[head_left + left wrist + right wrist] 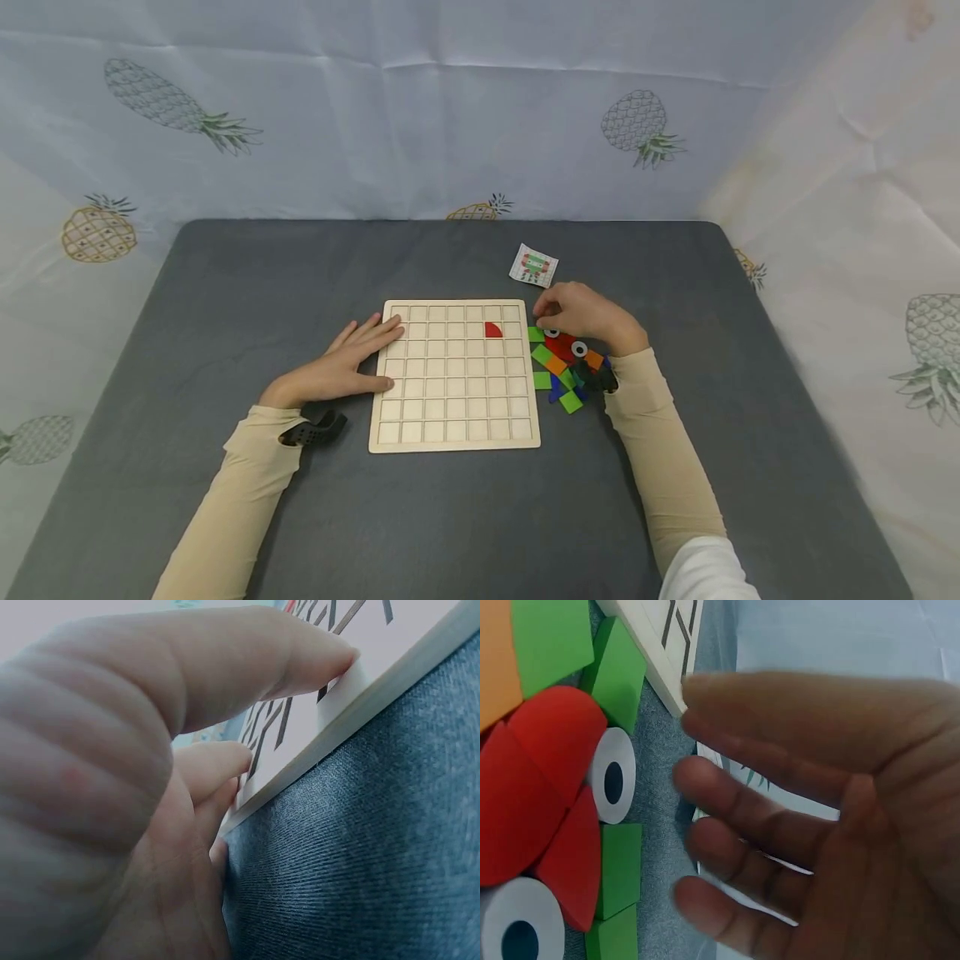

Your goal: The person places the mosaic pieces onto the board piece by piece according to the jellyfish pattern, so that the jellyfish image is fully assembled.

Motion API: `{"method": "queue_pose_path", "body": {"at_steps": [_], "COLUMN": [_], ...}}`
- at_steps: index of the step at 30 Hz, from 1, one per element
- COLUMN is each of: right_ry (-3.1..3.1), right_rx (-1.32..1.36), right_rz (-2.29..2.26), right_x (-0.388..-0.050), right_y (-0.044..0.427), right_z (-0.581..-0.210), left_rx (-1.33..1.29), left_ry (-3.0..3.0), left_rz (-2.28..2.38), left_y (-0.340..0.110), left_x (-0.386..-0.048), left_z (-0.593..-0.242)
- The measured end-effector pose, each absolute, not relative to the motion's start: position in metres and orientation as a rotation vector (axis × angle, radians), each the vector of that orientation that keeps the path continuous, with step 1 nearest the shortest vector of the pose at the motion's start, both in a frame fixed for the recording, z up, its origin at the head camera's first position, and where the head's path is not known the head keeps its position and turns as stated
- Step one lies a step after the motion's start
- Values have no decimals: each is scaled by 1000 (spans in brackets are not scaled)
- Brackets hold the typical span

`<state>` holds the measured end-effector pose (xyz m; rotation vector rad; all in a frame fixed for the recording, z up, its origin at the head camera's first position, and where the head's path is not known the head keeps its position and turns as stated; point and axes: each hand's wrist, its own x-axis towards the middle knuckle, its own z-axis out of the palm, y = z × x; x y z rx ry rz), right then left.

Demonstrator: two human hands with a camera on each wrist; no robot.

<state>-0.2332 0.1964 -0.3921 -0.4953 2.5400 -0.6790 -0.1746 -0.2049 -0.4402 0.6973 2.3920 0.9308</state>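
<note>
While the left hand (341, 367) spreads its fingers on the left edge of the board (456, 432) at frame centre, the right hand (583, 315), loose-fingered, hovers by coloured blocks (555, 364) right of centre. The near-square board's sides run roughly up and across; its red quarter-circle (492, 331) points its square corner lower left.

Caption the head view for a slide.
Left hand on a pale gridded board bearing one red piece; right hand near loose colored pieces.
</note>
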Motion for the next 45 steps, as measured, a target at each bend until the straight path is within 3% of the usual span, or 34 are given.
{"method": "queue_pose_path", "body": {"at_steps": [25,35,45], "right_ry": [2742,2766,2742], "right_rx": [-417,-468,-626], "right_rz": [-517,-1052,-1111], "right_x": [-238,-231,-234], "right_y": [186,178,149], "right_z": [-400,-385,-377], "left_rx": [684,695,677], "left_ry": [2394,2394,2401], "left_rz": [959,947,948], "left_y": [-208,-205,-203], "left_x": [-172,-173,-173], "left_z": [-440,-438,-439]}}
